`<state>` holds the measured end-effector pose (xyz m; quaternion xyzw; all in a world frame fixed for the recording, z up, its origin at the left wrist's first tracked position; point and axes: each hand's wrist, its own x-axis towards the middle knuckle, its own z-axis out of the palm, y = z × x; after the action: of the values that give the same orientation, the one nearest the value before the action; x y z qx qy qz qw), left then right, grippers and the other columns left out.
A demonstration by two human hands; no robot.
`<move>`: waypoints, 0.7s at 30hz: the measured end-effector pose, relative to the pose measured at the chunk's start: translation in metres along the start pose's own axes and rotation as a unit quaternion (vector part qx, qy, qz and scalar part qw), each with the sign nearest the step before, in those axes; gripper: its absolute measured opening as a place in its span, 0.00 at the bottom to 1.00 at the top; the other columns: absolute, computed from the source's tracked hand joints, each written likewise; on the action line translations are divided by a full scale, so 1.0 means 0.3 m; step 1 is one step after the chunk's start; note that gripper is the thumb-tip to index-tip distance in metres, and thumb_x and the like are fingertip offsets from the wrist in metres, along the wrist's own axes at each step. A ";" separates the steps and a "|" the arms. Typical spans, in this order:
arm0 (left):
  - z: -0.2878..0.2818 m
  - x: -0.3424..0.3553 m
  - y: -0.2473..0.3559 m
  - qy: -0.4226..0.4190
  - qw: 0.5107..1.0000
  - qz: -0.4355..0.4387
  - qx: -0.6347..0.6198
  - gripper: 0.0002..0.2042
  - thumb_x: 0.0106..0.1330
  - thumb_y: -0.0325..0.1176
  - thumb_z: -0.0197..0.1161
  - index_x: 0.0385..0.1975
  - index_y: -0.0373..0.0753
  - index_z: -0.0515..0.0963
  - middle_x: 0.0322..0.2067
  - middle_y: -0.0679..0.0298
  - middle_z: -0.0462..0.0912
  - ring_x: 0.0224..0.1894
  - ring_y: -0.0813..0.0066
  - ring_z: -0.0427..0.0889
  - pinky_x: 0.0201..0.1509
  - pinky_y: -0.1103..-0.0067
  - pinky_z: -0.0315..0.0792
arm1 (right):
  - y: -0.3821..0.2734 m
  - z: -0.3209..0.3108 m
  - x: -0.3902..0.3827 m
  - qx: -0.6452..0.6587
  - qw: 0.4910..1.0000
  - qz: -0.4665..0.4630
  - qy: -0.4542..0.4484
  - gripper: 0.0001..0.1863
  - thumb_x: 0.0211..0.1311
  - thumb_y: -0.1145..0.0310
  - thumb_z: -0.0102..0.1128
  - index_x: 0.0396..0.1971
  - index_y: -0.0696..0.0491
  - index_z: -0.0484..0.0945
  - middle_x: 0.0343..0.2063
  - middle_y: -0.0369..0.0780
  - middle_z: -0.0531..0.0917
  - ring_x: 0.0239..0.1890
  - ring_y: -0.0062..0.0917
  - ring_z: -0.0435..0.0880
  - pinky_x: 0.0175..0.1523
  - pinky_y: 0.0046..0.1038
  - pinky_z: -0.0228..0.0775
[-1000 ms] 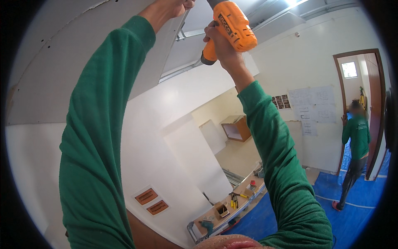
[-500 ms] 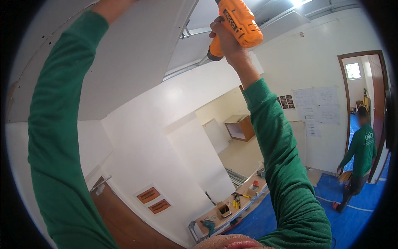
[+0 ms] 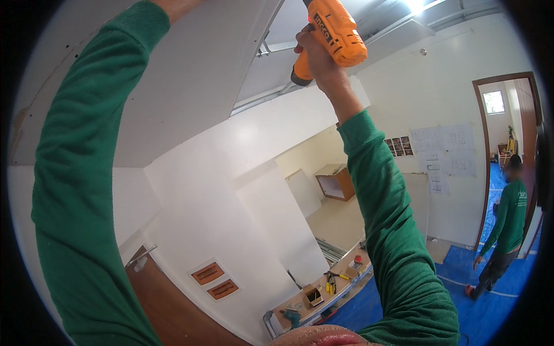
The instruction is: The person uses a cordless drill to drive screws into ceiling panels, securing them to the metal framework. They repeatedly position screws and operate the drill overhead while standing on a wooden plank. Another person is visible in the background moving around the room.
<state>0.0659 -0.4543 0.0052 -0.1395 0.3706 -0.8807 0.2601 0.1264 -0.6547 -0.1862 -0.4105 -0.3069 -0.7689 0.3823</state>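
My right hand (image 3: 323,62) is raised overhead and wrapped round the handle of an orange and black cordless drill (image 3: 340,36). The drill's front end runs out past the upper edge, so its tip is hidden. A large grey ceiling board (image 3: 184,86) spans the upper left, with small dark screw spots on it. My left arm (image 3: 86,173) in its green sleeve also reaches up. Only the wrist of my left hand (image 3: 176,7) shows, close under the board; its fingers lie outside the picture.
Metal ceiling framing (image 3: 262,98) shows past the board's edge. Below stands a long workbench (image 3: 277,311) with pliers (image 3: 330,281), a small open box (image 3: 313,296) and a green power tool (image 3: 291,317). At right a person (image 3: 508,219) stands on blue floor sheeting (image 3: 456,271) near a doorway.
My left forearm has shifted slightly to the right at the wrist. The drill stays almost in place in my right hand. The person by the doorway has moved a little to the right.
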 end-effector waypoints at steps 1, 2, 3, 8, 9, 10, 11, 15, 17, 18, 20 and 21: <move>0.002 -0.001 0.000 -0.001 1.000 -0.002 0.001 0.03 0.61 0.34 0.68 0.25 0.47 0.83 0.27 0.67 0.82 0.34 0.71 0.85 0.41 0.74 0.82 | 0.000 0.000 0.002 0.005 1.000 -0.011 -0.003 0.08 0.61 0.68 0.65 0.37 0.53 0.78 0.29 0.33 0.83 0.30 0.20 0.86 0.39 0.31 0.79; 0.007 -0.003 0.001 -0.003 1.000 -0.004 0.001 0.04 0.61 0.34 0.68 0.25 0.47 0.83 0.27 0.67 0.82 0.34 0.71 0.85 0.41 0.74 0.82 | 0.005 0.001 0.004 0.011 1.000 -0.021 -0.005 0.08 0.61 0.68 0.64 0.37 0.53 0.78 0.29 0.33 0.82 0.30 0.20 0.86 0.39 0.31 0.79; 0.010 -0.007 0.002 -0.005 1.000 -0.006 0.001 0.04 0.61 0.34 0.68 0.25 0.46 0.82 0.27 0.67 0.82 0.34 0.71 0.85 0.41 0.73 0.82 | 0.010 0.002 0.005 0.002 1.000 -0.015 -0.003 0.08 0.61 0.68 0.64 0.37 0.54 0.78 0.28 0.33 0.83 0.30 0.20 0.86 0.39 0.30 0.79; 0.012 -0.001 0.006 -0.003 1.000 -0.017 -0.022 0.04 0.60 0.34 0.68 0.24 0.45 0.82 0.28 0.66 0.83 0.35 0.70 0.86 0.42 0.73 0.82 | 0.013 0.000 0.002 -0.017 1.000 0.002 0.004 0.08 0.62 0.67 0.64 0.37 0.54 0.79 0.29 0.33 0.83 0.30 0.20 0.86 0.40 0.30 0.80; 0.013 -0.001 0.007 -0.006 0.999 -0.020 -0.025 0.04 0.60 0.34 0.68 0.24 0.45 0.82 0.28 0.66 0.83 0.35 0.70 0.86 0.42 0.72 0.82 | 0.015 -0.002 0.003 -0.023 1.000 -0.006 0.003 0.07 0.62 0.67 0.64 0.37 0.54 0.79 0.29 0.33 0.83 0.30 0.20 0.86 0.40 0.30 0.80; 0.014 -0.001 0.006 -0.004 0.999 -0.020 -0.026 0.04 0.60 0.34 0.68 0.24 0.45 0.83 0.28 0.66 0.83 0.35 0.70 0.86 0.42 0.72 0.82 | 0.018 -0.004 0.005 -0.028 1.000 -0.014 0.001 0.07 0.62 0.67 0.64 0.37 0.54 0.79 0.29 0.33 0.84 0.31 0.20 0.86 0.40 0.30 0.80; 0.012 -0.002 0.002 -0.002 0.999 -0.021 -0.026 0.04 0.60 0.33 0.68 0.24 0.46 0.83 0.28 0.66 0.83 0.35 0.70 0.86 0.43 0.72 0.83 | 0.024 -0.006 0.009 -0.034 0.999 -0.023 -0.001 0.07 0.62 0.67 0.64 0.37 0.54 0.79 0.29 0.33 0.84 0.31 0.20 0.86 0.40 0.31 0.80; 0.014 -0.004 0.002 0.030 0.999 -0.014 -0.029 0.04 0.60 0.34 0.68 0.24 0.46 0.83 0.28 0.66 0.83 0.35 0.69 0.87 0.42 0.72 0.83 | 0.028 -0.006 0.011 -0.038 0.999 -0.013 -0.001 0.06 0.62 0.69 0.64 0.35 0.53 0.79 0.28 0.34 0.83 0.31 0.21 0.86 0.41 0.31 0.79; 0.016 -0.004 0.004 0.021 1.000 -0.011 -0.021 0.04 0.60 0.34 0.68 0.25 0.46 0.83 0.28 0.66 0.84 0.35 0.69 0.87 0.42 0.72 0.83 | 0.028 0.004 0.001 -0.011 1.000 0.002 0.012 0.03 0.60 0.72 0.64 0.31 0.52 0.79 0.28 0.34 0.82 0.31 0.23 0.84 0.44 0.32 0.77; 0.019 -0.005 0.006 0.016 1.000 -0.010 -0.017 0.04 0.60 0.34 0.68 0.25 0.46 0.83 0.28 0.65 0.84 0.35 0.69 0.87 0.42 0.73 0.83 | 0.027 0.004 0.001 -0.012 1.000 -0.003 0.009 0.03 0.61 0.72 0.64 0.31 0.52 0.79 0.28 0.34 0.82 0.31 0.23 0.84 0.44 0.32 0.77; 0.020 -0.002 0.008 -0.003 1.000 -0.020 -0.016 0.04 0.61 0.34 0.67 0.25 0.45 0.83 0.28 0.65 0.84 0.35 0.69 0.87 0.42 0.73 0.83 | 0.023 0.003 0.005 -0.013 1.000 -0.012 0.002 0.03 0.61 0.72 0.64 0.32 0.52 0.79 0.27 0.34 0.82 0.31 0.23 0.84 0.44 0.32 0.77; 0.018 -0.001 0.007 -0.013 0.999 -0.026 -0.015 0.04 0.61 0.34 0.67 0.25 0.45 0.83 0.28 0.65 0.84 0.34 0.69 0.87 0.42 0.73 0.83 | 0.022 0.003 0.005 -0.009 1.000 -0.010 0.002 0.03 0.61 0.72 0.64 0.32 0.52 0.79 0.27 0.34 0.82 0.31 0.23 0.84 0.44 0.32 0.77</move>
<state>0.0692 -0.4588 0.0074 -0.1640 0.3771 -0.8794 0.2399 0.1317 -0.6579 -0.1835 -0.4092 -0.3033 -0.7762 0.3715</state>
